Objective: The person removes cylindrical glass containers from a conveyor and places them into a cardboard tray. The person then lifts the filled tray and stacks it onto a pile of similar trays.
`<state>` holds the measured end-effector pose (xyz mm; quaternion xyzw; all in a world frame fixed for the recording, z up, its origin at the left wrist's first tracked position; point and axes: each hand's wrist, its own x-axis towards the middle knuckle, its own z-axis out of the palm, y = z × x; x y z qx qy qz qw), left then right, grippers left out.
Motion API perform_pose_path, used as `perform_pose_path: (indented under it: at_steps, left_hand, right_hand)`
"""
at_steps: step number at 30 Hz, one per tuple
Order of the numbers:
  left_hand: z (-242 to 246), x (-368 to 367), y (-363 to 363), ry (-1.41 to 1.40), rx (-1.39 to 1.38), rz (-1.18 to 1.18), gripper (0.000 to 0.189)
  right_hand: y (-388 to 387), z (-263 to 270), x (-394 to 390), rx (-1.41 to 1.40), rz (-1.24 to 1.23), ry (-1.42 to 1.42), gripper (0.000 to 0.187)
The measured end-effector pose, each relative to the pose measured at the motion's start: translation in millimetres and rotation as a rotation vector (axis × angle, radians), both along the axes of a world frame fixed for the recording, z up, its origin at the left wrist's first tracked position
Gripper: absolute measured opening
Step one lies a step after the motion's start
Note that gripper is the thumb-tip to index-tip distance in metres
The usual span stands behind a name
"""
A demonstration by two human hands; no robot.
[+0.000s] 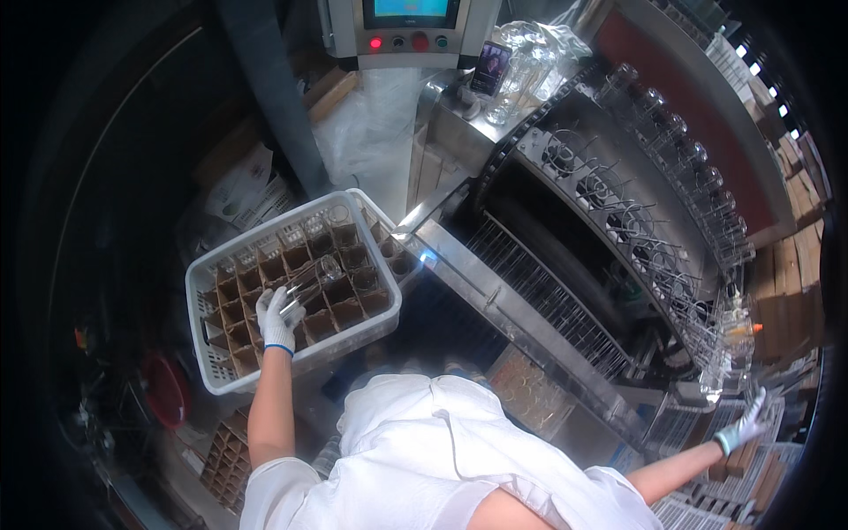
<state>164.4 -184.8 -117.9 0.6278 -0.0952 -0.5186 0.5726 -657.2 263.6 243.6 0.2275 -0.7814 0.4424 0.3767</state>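
My left hand (278, 319), in a white knit glove with a blue cuff edge, is over a white plastic crate (298, 363). Its fingers grip a clear drinking glass (318, 275), which lies tilted above the cardboard dividers (255, 285). Some of the far and right-hand compartments hold glasses. At the far right my right hand (748, 421), also gloved, reaches out near the end of a machine with wire holders. Blur and clear, shiny shapes around its fingers keep me from telling whether it holds anything.
Upturned glasses (695, 156) line the machine's far side, beyond wire holders (606, 189). A metal rail (503, 298) runs between me and the machine. Behind stands a control panel (407, 40); a phone (490, 68) leans by stacked glasses (523, 73). A second crate (401, 265) sits beneath the first.
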Motion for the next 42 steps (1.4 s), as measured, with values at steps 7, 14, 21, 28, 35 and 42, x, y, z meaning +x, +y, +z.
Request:
perform_pose_path:
  at_steps: [7,14,21,28,35,42]
  left_hand:
    - [-31,55,-27,-0.056,0.046,-0.181,0.05]
    - [-59,60,-68,0.011,0.108,-0.259,0.051]
    - [-53,32,-108,-0.989,-0.119,-0.637,0.07]
    - [18,-98,-195,-1.159,-0.278,-1.091,0.098]
    - [219,-369,-325,-1.278,-1.019,-1.057,0.092]
    - [268,-555,-389,-1.631,-0.621,-1.005,0.077]
  right_hand:
    - [-263,-86,278,-0.088,1.154,-0.739,0.063]
    - [-405,-289,465,-0.023,1.205,-1.715,0.064]
    - [-468,-378,540,0.703,1.227,-1.087,0.098]
    - [-474,-380,493,0.959,1.419,-1.122,0.091]
    - [-495,-335,423,1.097,1.399,-1.282,0.058]
    - [-497,-337,370,1.033,1.412,-1.372,0.056]
